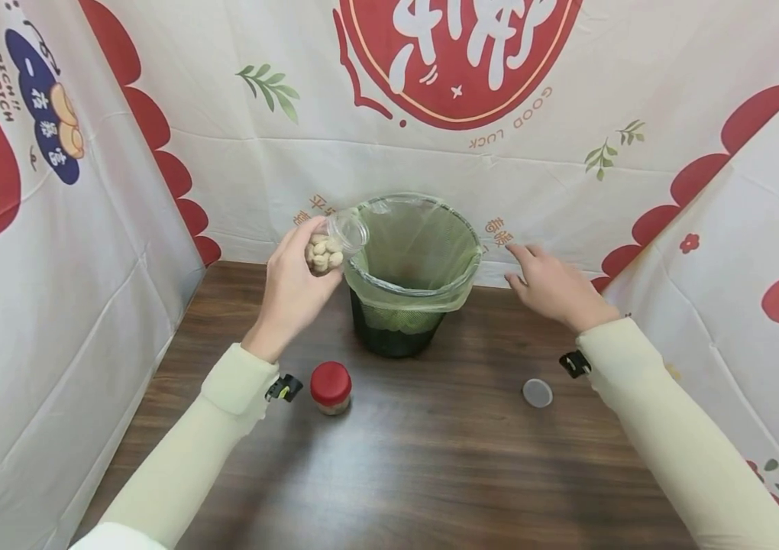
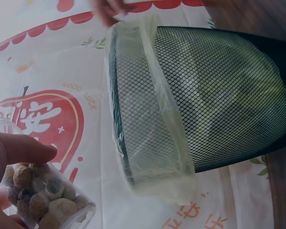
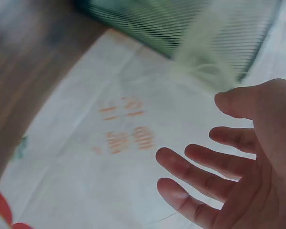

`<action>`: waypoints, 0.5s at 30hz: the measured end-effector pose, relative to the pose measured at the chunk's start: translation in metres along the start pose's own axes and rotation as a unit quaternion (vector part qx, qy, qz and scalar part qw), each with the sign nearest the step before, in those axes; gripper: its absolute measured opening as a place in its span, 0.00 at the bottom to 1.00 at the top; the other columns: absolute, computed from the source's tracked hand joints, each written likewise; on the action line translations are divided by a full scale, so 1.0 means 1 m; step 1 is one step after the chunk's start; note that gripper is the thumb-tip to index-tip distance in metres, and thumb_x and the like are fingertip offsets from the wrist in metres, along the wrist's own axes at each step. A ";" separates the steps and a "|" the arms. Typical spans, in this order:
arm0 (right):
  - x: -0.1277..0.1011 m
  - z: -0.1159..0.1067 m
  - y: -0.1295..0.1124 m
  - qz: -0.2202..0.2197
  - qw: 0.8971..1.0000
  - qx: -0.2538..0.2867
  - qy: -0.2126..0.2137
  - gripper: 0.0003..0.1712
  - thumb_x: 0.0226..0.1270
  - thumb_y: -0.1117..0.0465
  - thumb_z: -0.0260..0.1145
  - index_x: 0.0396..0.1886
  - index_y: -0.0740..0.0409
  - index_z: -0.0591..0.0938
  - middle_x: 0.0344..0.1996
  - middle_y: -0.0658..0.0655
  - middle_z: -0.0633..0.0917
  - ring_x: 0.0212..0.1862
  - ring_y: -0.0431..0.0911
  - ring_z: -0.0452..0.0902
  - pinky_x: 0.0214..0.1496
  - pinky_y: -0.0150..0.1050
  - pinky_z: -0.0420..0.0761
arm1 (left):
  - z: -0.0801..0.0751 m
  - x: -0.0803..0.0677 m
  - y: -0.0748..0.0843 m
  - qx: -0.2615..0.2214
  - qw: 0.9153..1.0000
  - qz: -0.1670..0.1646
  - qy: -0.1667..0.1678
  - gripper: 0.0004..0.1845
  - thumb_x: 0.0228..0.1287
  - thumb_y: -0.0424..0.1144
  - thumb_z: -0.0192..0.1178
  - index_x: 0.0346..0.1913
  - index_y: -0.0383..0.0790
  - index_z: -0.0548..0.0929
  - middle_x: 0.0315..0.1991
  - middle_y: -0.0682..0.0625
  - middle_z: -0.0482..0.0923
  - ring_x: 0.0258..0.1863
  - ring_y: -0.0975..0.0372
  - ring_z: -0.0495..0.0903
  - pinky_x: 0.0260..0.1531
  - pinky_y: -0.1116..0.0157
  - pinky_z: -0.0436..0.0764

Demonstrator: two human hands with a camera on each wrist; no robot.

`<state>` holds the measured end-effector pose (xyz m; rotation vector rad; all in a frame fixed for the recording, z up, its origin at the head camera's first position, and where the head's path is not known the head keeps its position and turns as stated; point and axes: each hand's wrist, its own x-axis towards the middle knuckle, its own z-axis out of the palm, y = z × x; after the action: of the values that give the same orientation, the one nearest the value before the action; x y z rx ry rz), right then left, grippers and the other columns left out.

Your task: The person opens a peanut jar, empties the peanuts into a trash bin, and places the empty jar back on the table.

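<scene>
My left hand (image 1: 293, 279) grips a clear jar (image 1: 350, 231) at the left rim of a waste bin (image 1: 396, 341). The jar is tilted with its mouth toward the bin, and pale, rounded pieces (image 1: 325, 254) lie inside it. In the left wrist view, the thumb (image 2: 31, 150) lies along the jar above these brownish pieces. A thin yellowish-green bag (image 1: 410, 302) lines the dark mesh bin and folds over its rim. To the right of the bin, my right hand (image 1: 554, 286) is raised and holds nothing, its fingers (image 3: 200, 174) spread and slightly bent.
A small jar with a red lid (image 1: 331, 383) stands on the brown wood-look table (image 1: 431, 458), in front of the bin on the left. A whitish round lid (image 1: 537, 393) lies at the right. Printed white cloth (image 1: 224, 191) encloses the back and both sides.
</scene>
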<state>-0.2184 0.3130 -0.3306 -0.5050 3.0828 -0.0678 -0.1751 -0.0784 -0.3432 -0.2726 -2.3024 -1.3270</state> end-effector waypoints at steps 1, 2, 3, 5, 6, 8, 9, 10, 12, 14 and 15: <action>0.005 -0.004 -0.003 -0.002 1.000 0.007 -0.001 0.36 0.84 0.55 0.58 0.83 0.63 0.63 0.73 0.77 0.73 0.68 0.75 0.77 0.63 0.74 0.78 | 0.001 0.003 0.001 0.000 1.000 0.007 -0.002 0.35 0.57 0.29 0.72 0.71 0.40 0.80 0.60 0.39 0.82 0.57 0.47 0.82 0.61 0.46 0.80; 0.010 -0.008 -0.006 -0.006 1.000 0.012 -0.001 0.36 0.84 0.55 0.57 0.84 0.63 0.62 0.74 0.77 0.72 0.69 0.74 0.76 0.66 0.73 0.77 | 0.002 0.006 0.002 -0.001 1.000 0.012 -0.003 0.34 0.57 0.28 0.72 0.70 0.41 0.80 0.60 0.40 0.83 0.57 0.47 0.82 0.60 0.46 0.80; 0.014 -0.011 -0.009 -0.009 1.000 0.018 -0.003 0.36 0.84 0.55 0.57 0.85 0.62 0.61 0.75 0.77 0.71 0.70 0.74 0.74 0.67 0.73 0.76 | 0.004 0.009 0.003 -0.002 1.000 0.019 -0.005 0.34 0.57 0.27 0.71 0.69 0.41 0.81 0.59 0.40 0.83 0.57 0.48 0.82 0.61 0.47 0.79; 0.023 -0.017 -0.014 -0.013 0.999 0.031 -0.010 0.36 0.85 0.55 0.55 0.85 0.63 0.60 0.76 0.76 0.70 0.73 0.73 0.72 0.72 0.72 0.73 | 0.006 0.014 0.005 -0.005 0.999 0.030 -0.009 0.33 0.56 0.26 0.70 0.68 0.41 0.82 0.59 0.41 0.83 0.57 0.49 0.82 0.63 0.46 0.78; 0.027 -0.019 -0.016 -0.013 0.999 0.039 -0.014 0.36 0.86 0.55 0.54 0.85 0.63 0.59 0.77 0.76 0.69 0.75 0.72 0.70 0.74 0.71 0.72 | 0.007 0.017 0.006 -0.004 0.999 0.036 -0.013 0.33 0.56 0.26 0.70 0.68 0.40 0.82 0.60 0.41 0.83 0.58 0.48 0.81 0.65 0.46 0.76; 0.036 -0.024 -0.020 -0.011 0.998 0.060 -0.020 0.36 0.86 0.55 0.53 0.86 0.64 0.58 0.78 0.75 0.68 0.76 0.71 0.69 0.77 0.69 0.69 | 0.010 0.022 0.008 0.003 0.999 0.046 -0.022 0.32 0.57 0.26 0.68 0.68 0.40 0.82 0.61 0.41 0.82 0.59 0.48 0.79 0.66 0.45 0.73; 0.039 -0.025 -0.021 -0.008 0.997 0.071 -0.024 0.36 0.87 0.55 0.52 0.86 0.64 0.57 0.78 0.75 0.68 0.76 0.70 0.70 0.78 0.69 0.68 | 0.010 0.024 0.010 0.010 0.998 0.050 -0.028 0.32 0.58 0.26 0.68 0.68 0.40 0.81 0.62 0.41 0.82 0.60 0.48 0.78 0.66 0.45 0.71; 0.043 -0.027 -0.022 -0.006 0.996 0.081 -0.027 0.36 0.87 0.55 0.51 0.86 0.64 0.56 0.79 0.75 0.67 0.75 0.70 0.71 0.79 0.68 0.67 | 0.011 0.026 0.011 0.018 0.998 0.054 -0.032 0.32 0.58 0.27 0.68 0.69 0.41 0.81 0.62 0.41 0.82 0.60 0.48 0.78 0.65 0.45 0.70; 0.050 -0.028 -0.023 -0.003 0.995 0.097 -0.032 0.37 0.88 0.55 0.49 0.87 0.65 0.55 0.79 0.75 0.67 0.76 0.70 0.70 0.80 0.67 0.66 | 0.011 0.031 0.015 0.035 0.997 0.062 -0.041 0.33 0.59 0.27 0.68 0.70 0.41 0.81 0.62 0.41 0.81 0.60 0.47 0.77 0.64 0.45 0.69; 0.057 -0.029 -0.024 -0.003 0.994 0.107 -0.036 0.37 0.88 0.55 0.47 0.87 0.66 0.54 0.78 0.76 0.67 0.77 0.70 0.68 0.81 0.67 0.65 | 0.011 0.037 0.018 0.048 0.995 0.068 -0.047 0.33 0.59 0.27 0.68 0.71 0.42 0.80 0.61 0.41 0.81 0.59 0.47 0.77 0.62 0.46 0.69; 0.060 -0.028 -0.024 -0.003 0.993 0.108 -0.038 0.36 0.88 0.56 0.47 0.87 0.66 0.54 0.78 0.77 0.67 0.78 0.70 0.66 0.81 0.67 0.64 | 0.012 0.040 0.020 0.054 0.995 0.072 -0.049 0.33 0.59 0.27 0.68 0.71 0.43 0.80 0.61 0.40 0.82 0.60 0.46 0.77 0.62 0.46 0.69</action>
<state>-0.2681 0.2726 -0.3018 -0.4932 2.9519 -0.3701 -0.2056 -0.0603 -0.3132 -0.4682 -2.3756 -1.1373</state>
